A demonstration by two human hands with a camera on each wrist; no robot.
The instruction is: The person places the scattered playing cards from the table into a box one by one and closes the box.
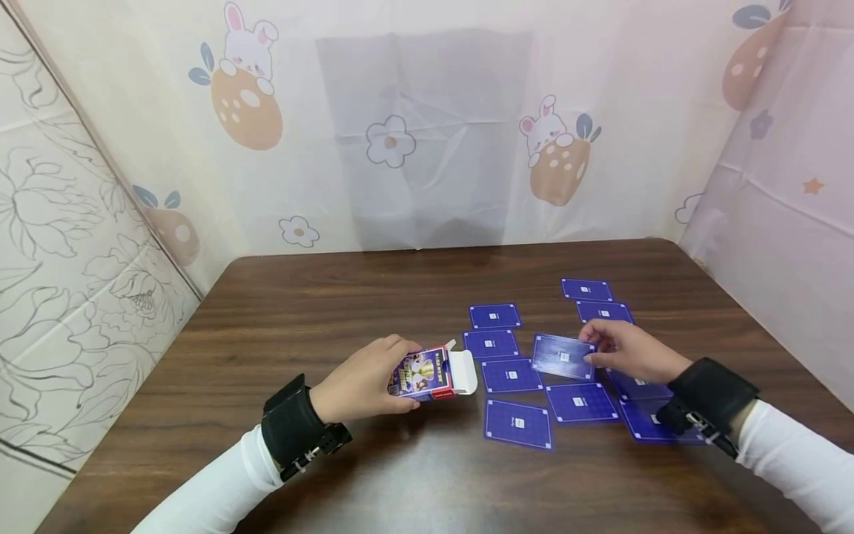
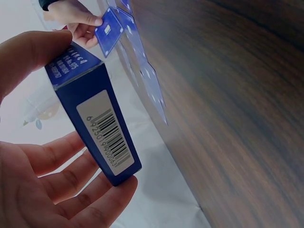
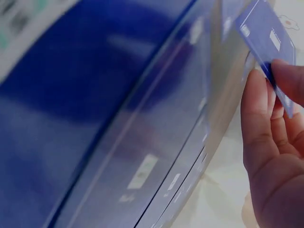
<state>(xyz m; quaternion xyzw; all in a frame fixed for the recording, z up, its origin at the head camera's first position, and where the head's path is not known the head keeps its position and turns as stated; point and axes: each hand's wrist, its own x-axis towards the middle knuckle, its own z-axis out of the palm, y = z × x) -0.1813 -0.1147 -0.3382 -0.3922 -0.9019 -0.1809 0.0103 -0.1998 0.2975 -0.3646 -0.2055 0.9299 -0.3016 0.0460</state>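
Observation:
A small blue and red card box (image 1: 427,374) is gripped in my left hand (image 1: 365,380), thumb on one side and fingers on the other. Its white end flap (image 1: 464,372) hangs open toward the right. The left wrist view shows the box's barcode end (image 2: 108,133). Between thumb and fingers, my right hand (image 1: 630,348) pinches a blue card (image 1: 563,357) by its right edge, above the laid cards. In the right wrist view the pinched card (image 3: 270,42) is tilted. Whether it touches the card under it, I cannot tell.
Several blue cards lie in rough columns on the brown wooden table (image 1: 320,297): a left column with a near card (image 1: 518,424), a middle card (image 1: 582,403), and a right column with a far card (image 1: 586,289). A patterned cloth (image 1: 454,185) hangs behind the table.

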